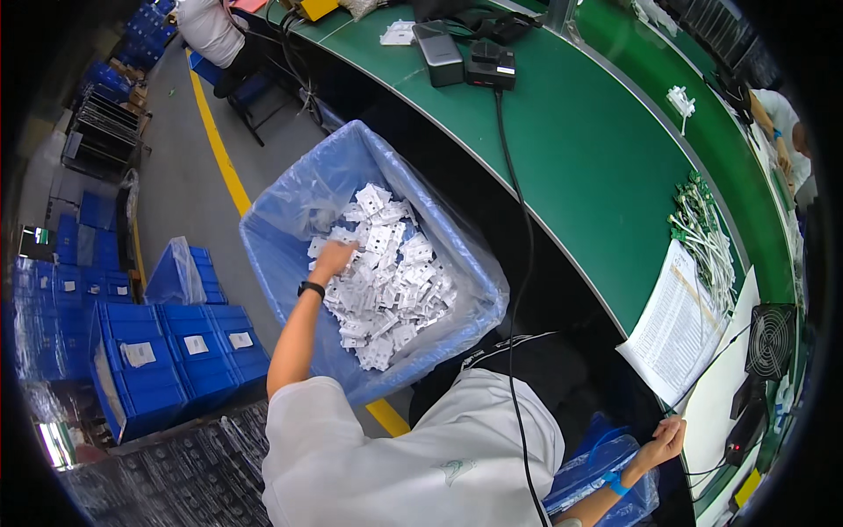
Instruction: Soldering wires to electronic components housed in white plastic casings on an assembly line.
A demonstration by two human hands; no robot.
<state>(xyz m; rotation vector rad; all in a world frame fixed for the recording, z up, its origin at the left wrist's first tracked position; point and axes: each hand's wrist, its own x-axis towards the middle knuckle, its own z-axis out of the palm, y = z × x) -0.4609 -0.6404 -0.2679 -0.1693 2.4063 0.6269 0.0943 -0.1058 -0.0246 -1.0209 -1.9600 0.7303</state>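
Note:
My left hand (334, 258) reaches into a large blue bin (373, 149) lined with clear plastic. Its curled fingers are closed at a white plastic part among a heap of small white plastic parts (391, 281); the fingertips are partly hidden there. A black band is on that wrist. Off to the right, my right hand (663, 443), with a blue wrist strap (616, 482), hovers by the edge of the green bench (580, 176). Its fingers are curled together, and whatever they may hold is too small to make out.
Printed sheets (676, 325) and a bundle of white cables (702, 237) lie at the bench's right. A black cable (529, 211) hangs across my front from a black device (490, 66). Blue crates (189, 351) stand left. Another person (211, 31) sits far left.

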